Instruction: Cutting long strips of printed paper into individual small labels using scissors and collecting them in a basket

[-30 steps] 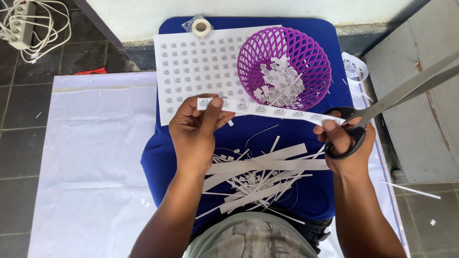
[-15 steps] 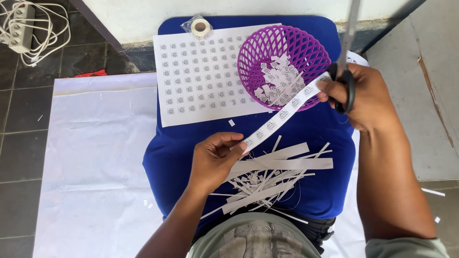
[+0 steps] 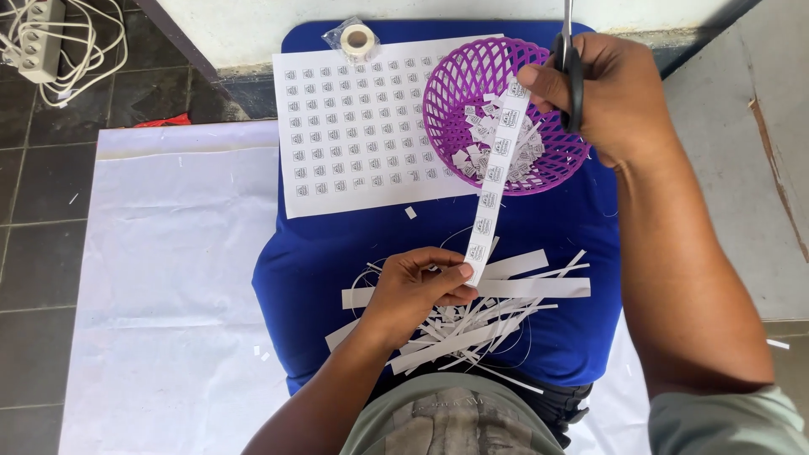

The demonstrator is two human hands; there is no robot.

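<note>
Strip (image 3: 493, 181) of small printed squares runs taut between your two hands, slanting from lower left to upper right. Your left hand (image 3: 417, 291) pinches its lower end between thumb and fingertips, just above the scraps (image 3: 472, 324), a loose heap of white offcuts on the blue cloth (image 3: 337, 253). Your right hand (image 3: 611, 97) is closed through the handles of the scissors (image 3: 569, 55), blades pointing up and out of frame; the strip's upper end sits at that hand's fingers, over the basket (image 3: 447, 93). Whether the blades are on the paper you cannot tell. Basket is purple, open-weave, holding cut squares. Sheet (image 3: 354, 126) of uncut squares lies flat left of it, touching its rim. Tape roll (image 3: 360, 38) sits beyond the sheet's top edge. White plastic (image 3: 168, 253) covers the floor at left; power strip (image 3: 38, 38) with cords in the far corner.
</note>
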